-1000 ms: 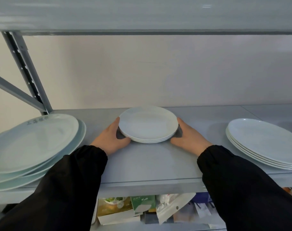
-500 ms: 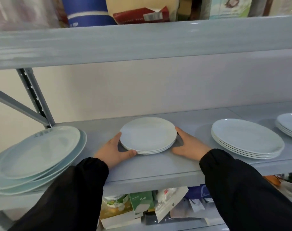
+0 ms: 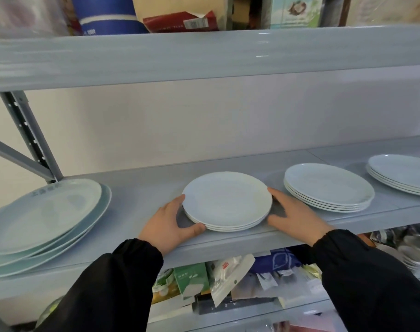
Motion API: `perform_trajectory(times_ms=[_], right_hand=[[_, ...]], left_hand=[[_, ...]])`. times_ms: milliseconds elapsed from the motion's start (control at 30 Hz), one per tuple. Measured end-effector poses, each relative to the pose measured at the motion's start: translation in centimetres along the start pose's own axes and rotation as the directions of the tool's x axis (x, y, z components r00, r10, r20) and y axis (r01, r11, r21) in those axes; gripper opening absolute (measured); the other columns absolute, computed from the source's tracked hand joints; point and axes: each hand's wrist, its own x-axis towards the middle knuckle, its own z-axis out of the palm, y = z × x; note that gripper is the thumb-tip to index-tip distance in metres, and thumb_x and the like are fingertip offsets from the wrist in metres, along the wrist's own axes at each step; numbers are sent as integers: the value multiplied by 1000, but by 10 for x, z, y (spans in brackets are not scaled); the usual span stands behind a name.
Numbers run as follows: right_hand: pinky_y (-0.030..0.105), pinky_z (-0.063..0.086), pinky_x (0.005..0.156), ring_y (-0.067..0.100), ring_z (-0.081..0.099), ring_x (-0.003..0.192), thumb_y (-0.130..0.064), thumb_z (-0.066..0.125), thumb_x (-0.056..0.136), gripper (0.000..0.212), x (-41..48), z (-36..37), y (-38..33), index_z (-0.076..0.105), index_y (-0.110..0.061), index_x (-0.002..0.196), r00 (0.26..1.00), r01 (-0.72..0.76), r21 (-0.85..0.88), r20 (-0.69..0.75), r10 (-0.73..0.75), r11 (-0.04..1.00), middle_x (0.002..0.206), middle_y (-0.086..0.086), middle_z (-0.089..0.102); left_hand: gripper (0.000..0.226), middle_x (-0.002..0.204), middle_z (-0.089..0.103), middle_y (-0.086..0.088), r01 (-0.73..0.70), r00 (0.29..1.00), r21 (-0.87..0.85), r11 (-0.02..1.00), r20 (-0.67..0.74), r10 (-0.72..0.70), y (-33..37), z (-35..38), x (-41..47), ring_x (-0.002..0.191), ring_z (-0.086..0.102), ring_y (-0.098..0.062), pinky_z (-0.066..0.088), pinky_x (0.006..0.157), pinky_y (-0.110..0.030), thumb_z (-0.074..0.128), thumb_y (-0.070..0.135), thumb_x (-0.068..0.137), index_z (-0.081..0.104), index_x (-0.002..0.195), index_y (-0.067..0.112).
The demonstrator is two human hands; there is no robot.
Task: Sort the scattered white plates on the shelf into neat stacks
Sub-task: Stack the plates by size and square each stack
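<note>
Bracketing the small plate stack on the shelf: left grip curled round its left rim, thumb hooked at the front edge; right grip cupping the right rim between forefinger and thumb. Just right of the right grip, a larger stack; well left of the left grip, an uneven pile.

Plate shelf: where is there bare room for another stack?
Widest bare shelf lies between the leaning left pile and the middle stack, beside the left hand. A bare strip runs behind the middle stack to the wall. Crowded: the right hand fills the gap to the right stack; the far-right stack sits close.
</note>
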Motion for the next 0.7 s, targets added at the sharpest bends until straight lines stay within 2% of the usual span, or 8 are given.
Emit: perform_trajectory(times_ms=[100,200,300,367,433,500,600,700], right_hand=[[32,44,95,10,55,117,-41,55,76,56,0,1,3,43,-48,130,1000,-23,41,0,23,999,124,-14,59],[39,45,103,7,54,120,-51,52,69,63,1,2,4,42,-54,131,999,-15,84,31,13,996,128,-19,59],[32,38,108,3,46,129,-46,67,79,63,1,1,3,35,-63,130,997,-2,116,73,-7,993,136,-26,50],[28,38,105,1,45,129,-49,75,77,72,2,2,5,35,-56,137,997,-8,122,74,-1,993,137,-26,48],[21,39,95,-1,47,123,-49,80,75,81,3,2,6,36,-48,142,998,-15,137,57,7,990,132,-27,52],[16,38,88,-2,48,119,-49,83,72,81,4,2,6,38,-47,140,999,-10,136,32,6,991,126,-31,53],[16,36,87,-2,46,120,-48,83,72,84,4,1,6,38,-46,142,1000,-4,143,15,2,990,125,-30,52],[7,33,84,-4,46,119,-45,84,71,83,3,0,5,39,-47,141,1000,1,140,11,-2,990,119,-39,49]], left_hand=[[106,151,40,9,-20,1000,1,1000,-10,20,-1,1,-2,135,39,-12,35,108,-32,60,84,65,26,151,32],[105,149,42,10,-21,1000,-52,998,-9,20,-3,-1,-1,134,40,-12,36,108,-34,60,86,62,27,149,37],[103,150,41,12,-14,1000,-108,994,-27,12,-4,-3,-1,135,40,-13,36,107,-36,64,83,62,28,148,39],[93,148,43,14,-14,999,-125,992,-36,10,-3,-3,-2,133,42,-12,37,105,-32,68,74,68,32,147,40],[88,147,45,14,-12,999,-117,993,-38,7,-2,-3,-2,131,44,-12,37,102,-30,69,69,71,35,147,39],[86,146,47,13,0,999,-129,992,-43,-6,-2,-4,-3,130,46,-11,37,100,-29,70,67,71,38,145,38],[82,142,50,13,17,998,-185,983,-57,-28,-4,-4,-4,129,46,-6,37,99,-26,72,65,70,44,142,37],[76,136,55,17,27,996,-207,978,-80,-44,-4,-5,-6,125,49,-1,37,95,-25,73,66,69,50,136,38]])
